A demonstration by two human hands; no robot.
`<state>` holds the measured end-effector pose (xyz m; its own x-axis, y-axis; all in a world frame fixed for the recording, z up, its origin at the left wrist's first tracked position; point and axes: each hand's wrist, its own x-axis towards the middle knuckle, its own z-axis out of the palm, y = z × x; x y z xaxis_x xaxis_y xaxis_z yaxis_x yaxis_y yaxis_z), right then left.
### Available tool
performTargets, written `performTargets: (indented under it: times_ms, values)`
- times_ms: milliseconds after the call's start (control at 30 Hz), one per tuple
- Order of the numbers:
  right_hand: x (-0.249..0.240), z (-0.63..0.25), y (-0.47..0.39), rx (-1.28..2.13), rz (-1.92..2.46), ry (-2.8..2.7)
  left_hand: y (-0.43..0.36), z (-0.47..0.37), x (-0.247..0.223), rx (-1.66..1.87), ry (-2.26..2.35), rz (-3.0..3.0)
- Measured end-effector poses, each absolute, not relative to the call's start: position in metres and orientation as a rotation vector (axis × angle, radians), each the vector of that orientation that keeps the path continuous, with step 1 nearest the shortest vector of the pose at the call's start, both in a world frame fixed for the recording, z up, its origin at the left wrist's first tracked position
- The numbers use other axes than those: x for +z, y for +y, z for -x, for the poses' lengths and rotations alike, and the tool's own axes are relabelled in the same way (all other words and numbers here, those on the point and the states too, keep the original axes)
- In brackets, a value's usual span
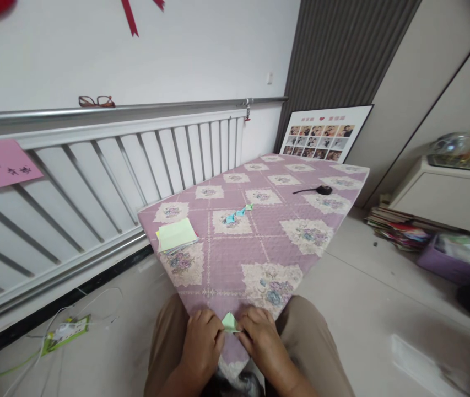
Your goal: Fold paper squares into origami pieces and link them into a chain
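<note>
Between my hands, at the near corner of the cloth-covered table (226, 264), is a small piece of folded light green paper (230, 322) with a pointed top. My left hand (202, 336) has its fingers closed on the paper's left edge. On the other side my right hand (260, 334) pinches the right edge. Farther up the table a short row of small folded paper pieces (240, 212) lies, blue and green. A stack of coloured paper sheets (177, 235), pale green on top, rests near the left edge.
A black spoon-shaped object (323, 190) lies on the table's right half. A white radiator (135, 160) borders the left side, with glasses (96, 101) on the pipe above. A power strip (66, 333) with cables lies on the floor. A purple bin (445, 263) stands at right.
</note>
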<state>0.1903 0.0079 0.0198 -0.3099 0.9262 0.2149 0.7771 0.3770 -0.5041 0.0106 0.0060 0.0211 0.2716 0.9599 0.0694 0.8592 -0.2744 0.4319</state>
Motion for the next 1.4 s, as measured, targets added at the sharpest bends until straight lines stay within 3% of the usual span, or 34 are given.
performTargets:
  times_ms: [800,1400]
  values:
    - [0.022,-0.185,0.005,0.445,1.287,-2.177,0.005,-0.007,0.023,0.514,1.626,-2.231]
    - [0.002,-0.172,0.014,0.408,1.495,-1.862,0.022,-0.009,0.038,0.326,1.732,-2.147]
